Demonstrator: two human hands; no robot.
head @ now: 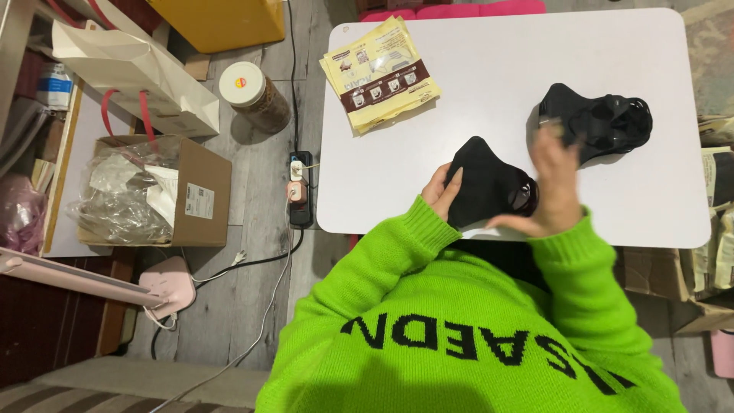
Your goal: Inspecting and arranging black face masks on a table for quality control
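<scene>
Black fabric mask (483,183) sits at 6 o'clock on the counter (489,99), near its front edge. Our left hand (443,191) pinches its left side, fingers closed on the cloth. Our right hand (552,183) is at the mask's right side, fingers spread and motion-blurred, so we can't tell if it grips anything.

Progress, as we judge it: one mask in hand; a pile of black masks (600,122) at 2 o'clock, no packet on them. Stack of yellow-and-brown packets (380,75) at 10 o'clock, not touched. No mask visibly inside a packet yet.

Counter is white, rounded corners, otherwise bare. Floor is grey wood plank. Left of the counter: power strip (299,187) with plugs, lidded jar (254,95), open cardboard box (157,191) with clear plastic in it, cream paper bag (134,69), pink lamp base (170,284). More cartons (715,222) at the right edge.
</scene>
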